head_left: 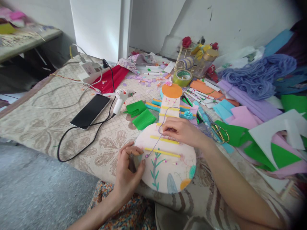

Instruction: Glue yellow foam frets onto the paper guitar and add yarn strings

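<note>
A pale pink guitar-shaped cardboard cutout (165, 166) lies in front of me, with yellow strips across it, an orange disc at its far end and painted leaves near me. My left hand (127, 169) grips the cutout's near left edge, thumb on top. My right hand (182, 131) rests on the middle of the cutout, fingers pinched on a thin purple yarn strand (155, 140) that loops over the neck and runs down to the lower yellow strip.
A white glue gun (120, 100) with a black cord lies beside a black phone (91, 110). Green folded paper (141, 115), scissors (219, 132), a tape roll (182, 76), markers, purple yarn (259, 75) and coloured foam sheets crowd the right side.
</note>
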### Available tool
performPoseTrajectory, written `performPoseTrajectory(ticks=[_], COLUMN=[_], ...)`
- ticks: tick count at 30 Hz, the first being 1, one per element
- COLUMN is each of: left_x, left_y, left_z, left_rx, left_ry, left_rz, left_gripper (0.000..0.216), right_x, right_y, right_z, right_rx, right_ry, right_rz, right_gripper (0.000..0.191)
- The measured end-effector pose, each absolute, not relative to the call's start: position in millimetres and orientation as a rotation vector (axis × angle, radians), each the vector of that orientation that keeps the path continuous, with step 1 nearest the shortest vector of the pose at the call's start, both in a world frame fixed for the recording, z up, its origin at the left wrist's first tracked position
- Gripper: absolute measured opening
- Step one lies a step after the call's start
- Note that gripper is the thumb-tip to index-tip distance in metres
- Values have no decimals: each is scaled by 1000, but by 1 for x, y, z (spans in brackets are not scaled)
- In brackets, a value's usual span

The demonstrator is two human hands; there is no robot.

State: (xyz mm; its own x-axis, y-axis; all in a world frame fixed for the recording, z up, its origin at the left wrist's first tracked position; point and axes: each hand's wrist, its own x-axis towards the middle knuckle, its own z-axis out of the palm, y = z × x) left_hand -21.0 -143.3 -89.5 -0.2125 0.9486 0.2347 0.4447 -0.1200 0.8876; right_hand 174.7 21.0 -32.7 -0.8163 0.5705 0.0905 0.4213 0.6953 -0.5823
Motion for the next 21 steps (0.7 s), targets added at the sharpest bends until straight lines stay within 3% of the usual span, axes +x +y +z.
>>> performPoseTrajectory(ticks=[21], left_x=[-17], left_y=[-140], left_z=[-86], left_rx=[1527], left_ry=[1736], left_rz=[1233], left_gripper=[24], right_x=[175], right_y=[22], right_z=[-33], right_rx=[-782], right_ry=[-2650], right_rz=[817], right_gripper=[12])
